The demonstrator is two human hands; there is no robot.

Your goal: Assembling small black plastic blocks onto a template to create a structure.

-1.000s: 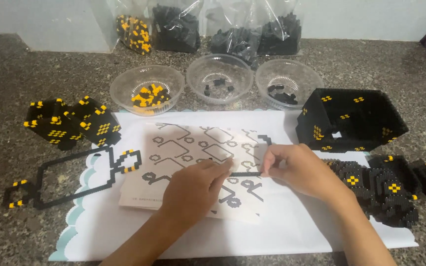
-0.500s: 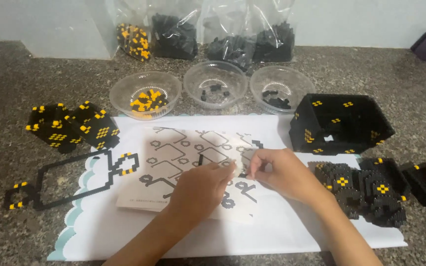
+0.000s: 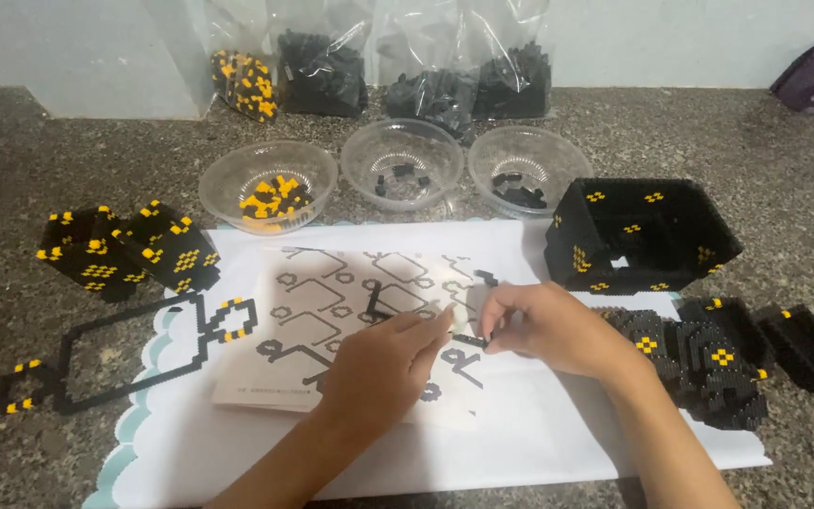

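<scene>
Left hand [image 3: 383, 363] and right hand [image 3: 544, 330] pinch a small black brick strip [image 3: 468, 339] over the instruction sheet [image 3: 332, 302] | best pressed squarely, judged | bowls [image 3: 402, 174] beyond the sheet.

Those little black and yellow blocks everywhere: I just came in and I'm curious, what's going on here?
A person is piecing small building blocks together over a printed diagram sheet on a white mat. The left hand and right hand meet over the sheet, pinching a short black strip between them. Three clear bowls of loose pieces sit beyond, bags behind them. Finished black-and-yellow sections lie either side, including an open box shape on the right.
</scene>
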